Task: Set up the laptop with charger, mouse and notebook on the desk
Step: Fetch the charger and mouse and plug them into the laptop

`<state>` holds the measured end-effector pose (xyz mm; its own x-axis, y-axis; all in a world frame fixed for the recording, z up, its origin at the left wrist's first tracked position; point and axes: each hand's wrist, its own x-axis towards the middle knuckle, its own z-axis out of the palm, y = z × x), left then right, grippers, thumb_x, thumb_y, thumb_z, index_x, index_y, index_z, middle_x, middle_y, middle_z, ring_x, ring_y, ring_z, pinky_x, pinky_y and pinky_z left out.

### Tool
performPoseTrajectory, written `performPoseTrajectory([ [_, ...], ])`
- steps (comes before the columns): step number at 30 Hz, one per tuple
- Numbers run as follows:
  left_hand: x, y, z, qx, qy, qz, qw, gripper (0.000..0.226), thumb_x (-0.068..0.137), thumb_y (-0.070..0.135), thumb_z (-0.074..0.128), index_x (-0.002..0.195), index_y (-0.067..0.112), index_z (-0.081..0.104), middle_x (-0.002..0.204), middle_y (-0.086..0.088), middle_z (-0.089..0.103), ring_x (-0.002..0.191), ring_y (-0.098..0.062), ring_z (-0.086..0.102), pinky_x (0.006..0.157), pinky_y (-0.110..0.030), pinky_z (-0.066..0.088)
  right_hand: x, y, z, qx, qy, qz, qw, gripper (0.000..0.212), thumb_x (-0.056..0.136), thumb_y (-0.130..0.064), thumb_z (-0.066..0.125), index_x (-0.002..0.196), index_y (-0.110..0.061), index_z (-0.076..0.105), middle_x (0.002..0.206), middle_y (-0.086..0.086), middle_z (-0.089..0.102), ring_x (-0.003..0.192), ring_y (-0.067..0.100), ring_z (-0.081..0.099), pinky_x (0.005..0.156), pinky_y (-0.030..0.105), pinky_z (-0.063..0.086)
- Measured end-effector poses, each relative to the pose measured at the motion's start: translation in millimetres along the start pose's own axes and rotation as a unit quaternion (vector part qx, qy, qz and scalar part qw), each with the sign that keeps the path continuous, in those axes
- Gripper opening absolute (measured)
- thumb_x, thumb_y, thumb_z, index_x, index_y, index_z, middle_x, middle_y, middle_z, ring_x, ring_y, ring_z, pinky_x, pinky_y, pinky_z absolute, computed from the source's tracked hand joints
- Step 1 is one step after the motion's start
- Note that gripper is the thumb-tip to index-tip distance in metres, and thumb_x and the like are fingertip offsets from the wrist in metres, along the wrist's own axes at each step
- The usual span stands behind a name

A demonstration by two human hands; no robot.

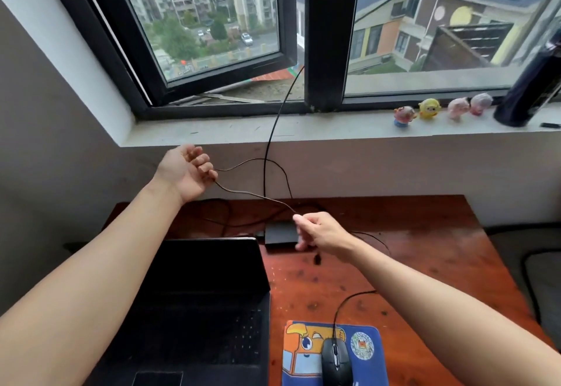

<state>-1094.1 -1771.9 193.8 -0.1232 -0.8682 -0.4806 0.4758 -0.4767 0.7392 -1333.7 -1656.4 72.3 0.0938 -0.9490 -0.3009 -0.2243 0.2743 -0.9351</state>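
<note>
A black laptop [200, 303] stands open at the desk's left, its screen dark. Behind its right corner lies the black charger brick [277, 232]. A thin dark cable [252, 194] is stretched in the air between my hands. My left hand [188, 171] is raised near the wall below the sill, fingers curled on the cable. Over the charger brick, my right hand [318, 231] pinches the cable's other part. A black wired mouse [336, 360] rests on a blue and orange mouse pad [368, 364] at the front. No notebook is in view.
The red-brown wooden desk [425, 249] stands against a white wall under a window. More black cables [224, 215] lie behind the laptop. One cable [274, 130] runs up out of the open window. Small toy figures [429, 108] and a dark cylinder [528, 94] stand on the sill.
</note>
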Motion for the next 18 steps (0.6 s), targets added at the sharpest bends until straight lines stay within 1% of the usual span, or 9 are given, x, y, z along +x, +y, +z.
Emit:
performPoseTrajectory([
  [4, 39.4, 8.1, -48.1, -0.056, 0.109, 0.022, 0.992, 0.037, 0.102, 0.030, 0.032, 0.067, 0.017, 0.039, 0.038, 0.003, 0.031, 0.033, -0.013, 0.030, 0.055, -0.023, 0.031, 8.5, 52.7, -52.2, -0.174, 0.122, 0.086, 0.973, 0.041, 0.096, -0.034, 0.055, 0.059, -0.017, 0.056, 0.047, -0.003, 0.044, 0.043, 0.016, 0.043, 0.054, 0.029, 0.037],
  [7, 63.7, 10.3, -85.4, -0.058, 0.169, 0.001, 0.984, 0.035, 0.102, 0.023, 0.028, 0.068, 0.018, 0.036, 0.039, 0.005, 0.033, 0.041, -0.011, 0.032, 0.056, -0.023, 0.036, 0.4, 80.6, -78.4, -0.229, 0.167, 0.148, 0.947, 0.043, 0.091, -0.045, 0.060, 0.059, -0.015, 0.060, 0.045, -0.006, 0.044, 0.037, 0.009, 0.040, 0.043, 0.024, 0.034],
  [10, 80.5, -2.1, -104.1, -0.005, 0.225, -0.038, 0.974, 0.032, 0.099, 0.013, 0.023, 0.071, 0.017, 0.037, 0.063, 0.003, 0.041, 0.057, -0.012, 0.044, 0.066, -0.027, 0.046, -3.1, 93.8, -75.8, -0.281, 0.141, 0.183, 0.932, 0.040, 0.089, -0.047, 0.061, 0.060, -0.019, 0.063, 0.046, -0.008, 0.052, 0.045, 0.009, 0.048, 0.049, 0.025, 0.039],
  [12, 86.5, -14.0, -107.6, 0.068, 0.246, -0.069, 0.964, 0.027, 0.097, 0.008, 0.022, 0.080, 0.014, 0.042, 0.080, -0.001, 0.054, 0.082, -0.017, 0.061, 0.088, -0.033, 0.048, -0.9, 94.9, -62.5, -0.285, 0.110, 0.188, 0.933, 0.038, 0.093, -0.041, 0.058, 0.062, -0.019, 0.062, 0.052, -0.006, 0.058, 0.051, 0.012, 0.053, 0.060, 0.028, 0.043],
  [13, 88.6, -20.7, -108.7, 0.106, 0.247, -0.090, 0.959, 0.023, 0.098, 0.009, 0.025, 0.092, 0.013, 0.046, 0.097, -0.005, 0.061, 0.103, -0.021, 0.061, 0.098, -0.038, 0.044, 0.8, 94.0, -53.7, -0.262, 0.097, 0.186, 0.942, 0.037, 0.094, -0.037, 0.057, 0.063, -0.018, 0.062, 0.053, -0.004, 0.058, 0.051, 0.014, 0.055, 0.061, 0.028, 0.043],
  [14, 88.9, -26.6, -107.3, 0.140, 0.245, -0.109, 0.953, 0.021, 0.098, 0.012, 0.031, 0.109, 0.013, 0.049, 0.118, -0.012, 0.060, 0.120, -0.027, 0.055, 0.104, -0.041, 0.040, 2.1, 91.6, -44.8, -0.222, 0.087, 0.179, 0.955, 0.035, 0.095, -0.032, 0.057, 0.065, -0.016, 0.062, 0.053, -0.002, 0.057, 0.050, 0.015, 0.056, 0.060, 0.027, 0.043],
  [15, 89.7, -31.0, -105.9, 0.170, 0.246, -0.111, 0.948, 0.030, 0.097, 0.014, 0.038, 0.126, 0.011, 0.046, 0.135, -0.017, 0.051, 0.129, -0.030, 0.047, 0.106, -0.044, 0.038, 3.2, 88.4, -35.7, -0.182, 0.078, 0.171, 0.965, 0.035, 0.096, -0.029, 0.056, 0.065, -0.013, 0.062, 0.052, -0.001, 0.056, 0.051, 0.017, 0.057, 0.057, 0.026, 0.042],
  [16, 89.6, -34.5, -104.1, 0.197, 0.261, -0.094, 0.940, 0.042, 0.095, 0.015, 0.046, 0.136, 0.009, 0.041, 0.142, -0.019, 0.045, 0.131, -0.032, 0.044, 0.106, -0.045, 0.037, 4.4, 84.7, -27.3, -0.158, 0.069, 0.162, 0.972, 0.035, 0.097, -0.027, 0.056, 0.065, -0.013, 0.062, 0.053, 0.000, 0.056, 0.052, 0.018, 0.057, 0.056, 0.025, 0.041],
  [18, 87.2, -37.7, -101.7, 0.276, 0.311, 0.001, 0.909, 0.045, 0.088, 0.013, 0.056, 0.131, 0.006, 0.046, 0.136, -0.016, 0.050, 0.121, -0.030, 0.051, 0.100, -0.041, 0.041, 5.9, 77.5, -11.8, -0.153, 0.049, 0.152, 0.975, 0.037, 0.097, -0.030, 0.055, 0.064, -0.015, 0.064, 0.058, 0.000, 0.061, 0.055, 0.014, 0.055, 0.057, 0.024, 0.041],
])
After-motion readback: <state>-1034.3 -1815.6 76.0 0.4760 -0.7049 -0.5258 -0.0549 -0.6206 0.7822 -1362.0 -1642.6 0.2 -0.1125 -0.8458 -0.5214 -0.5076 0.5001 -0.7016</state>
